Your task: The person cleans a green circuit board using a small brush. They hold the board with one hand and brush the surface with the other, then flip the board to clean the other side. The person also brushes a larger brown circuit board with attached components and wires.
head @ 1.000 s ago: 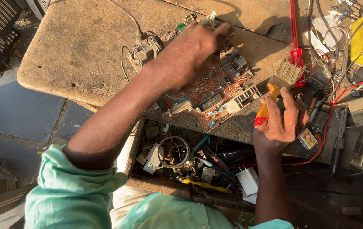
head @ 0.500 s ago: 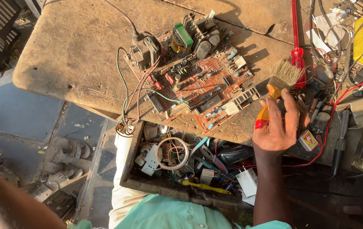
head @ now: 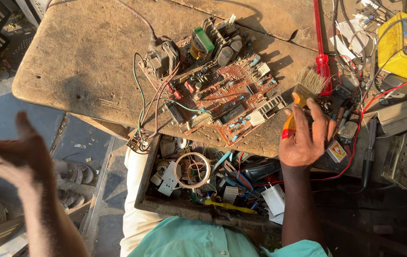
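Note:
A brown circuit board (head: 222, 97) crowded with components and trailing wires lies on the worn wooden bench top (head: 89, 62). Just right of it, my right hand (head: 306, 138) grips a paintbrush (head: 301, 97) with an orange-yellow handle, bristles pointing up and away from the board's right edge. My left hand (head: 15, 154) is far off to the lower left, blurred, fingers spread, holding nothing, out over the floor.
An open drawer (head: 213, 183) under the bench holds wire coils, tools and parts. A red-handled screwdriver (head: 321, 43) and a yellow multimeter (head: 403, 40) lie at the right among cables. A small matchbox (head: 336, 151) sits by my right hand. Sandals (head: 72, 173) are on the floor.
My left arm has pulled off the circuit board and swung down to the lower left, leaving the board fully in view. My right hand has stayed put with the brush.

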